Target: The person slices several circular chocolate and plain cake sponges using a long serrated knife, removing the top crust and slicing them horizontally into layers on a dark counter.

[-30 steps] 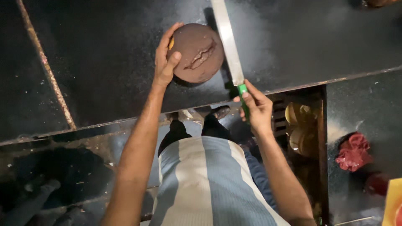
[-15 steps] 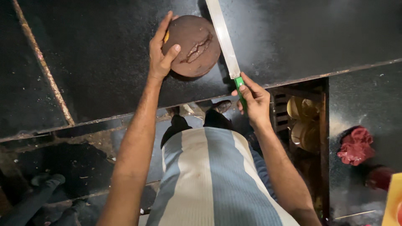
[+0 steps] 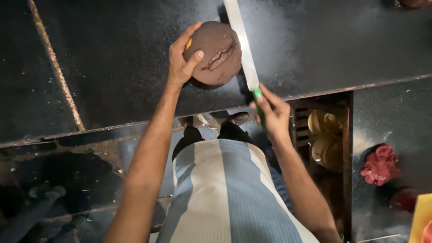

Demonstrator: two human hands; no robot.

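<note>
Your left hand cups the round brown cracked cake from nine o'clock, its grip steadying it on the dark stone surface. Your right hand, grip closed round the green handle, lays the long steel knife along the cake's three o'clock edge.

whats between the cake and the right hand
In the head view, the long knife blade runs beside the cake, and its green handle leads into the right hand.
</note>
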